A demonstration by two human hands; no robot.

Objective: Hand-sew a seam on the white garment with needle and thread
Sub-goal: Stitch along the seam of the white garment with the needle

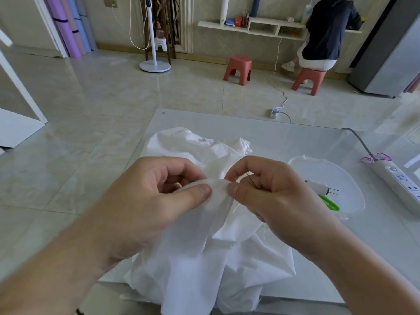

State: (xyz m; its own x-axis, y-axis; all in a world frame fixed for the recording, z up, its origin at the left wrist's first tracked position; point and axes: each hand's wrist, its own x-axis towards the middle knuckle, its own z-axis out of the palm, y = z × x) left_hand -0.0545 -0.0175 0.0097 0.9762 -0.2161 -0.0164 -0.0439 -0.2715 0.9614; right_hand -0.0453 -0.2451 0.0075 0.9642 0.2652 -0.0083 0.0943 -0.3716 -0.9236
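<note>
Crumpled white garment (204,258) (fold raised)

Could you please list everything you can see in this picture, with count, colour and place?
white garment: one, white, heaped on the table, fold lifted
needle: one, dark, in the right hand's fingers
table: one, pale grey
clear tub: one, right of the garment
thread spool: one, white, in the tub
green tool: one, in the tub
power strip: one, white, table's right edge
stools: two, red, floor beyond
seated person: one, dark top, far wall
left hand: pinches the fold
right hand: pinches the fold, holds the needle
</note>
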